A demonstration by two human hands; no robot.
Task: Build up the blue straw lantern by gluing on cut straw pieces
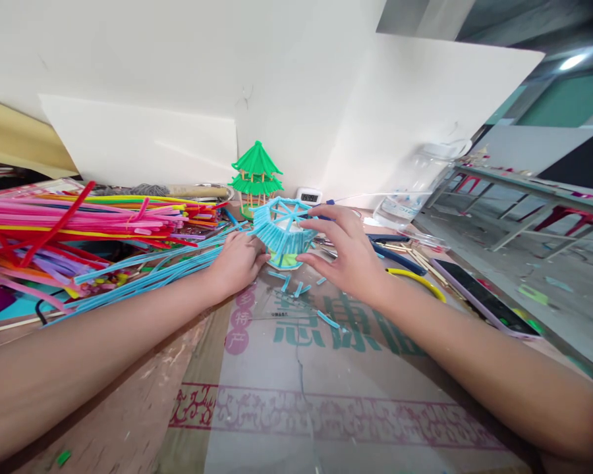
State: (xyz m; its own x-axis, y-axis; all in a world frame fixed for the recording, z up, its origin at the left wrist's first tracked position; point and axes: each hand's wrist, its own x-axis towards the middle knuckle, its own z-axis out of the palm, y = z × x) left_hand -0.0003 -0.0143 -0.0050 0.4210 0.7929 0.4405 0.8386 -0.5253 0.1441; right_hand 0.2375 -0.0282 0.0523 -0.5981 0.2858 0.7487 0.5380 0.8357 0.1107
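Observation:
A small model with a light blue pipe-cleaner roof (284, 230) stands in front of me on the table. Its open top ring has spokes meeting in the middle, and a pale green base (283, 261) shows under it. My left hand (240, 259) is closed at the model's lower left side, thumb against the base, its fingertips partly hidden. On the right side, my right hand (348, 247) has its fingers spread around the roof's edge. Its fingertips are at the top rim and its thumb is near the lower edge; firm contact cannot be made out. Short blue offcuts (329, 320) lie in front.
Bundles of coloured pipe cleaners (79, 220) fill the left, with long blue ones (143, 280) beside my forearm. Behind stand a green tiered pagoda (257, 172) and a small digital clock (309, 196). A clear bottle (410, 187), yellow-handled tool (420, 283) and phone (481, 296) are right.

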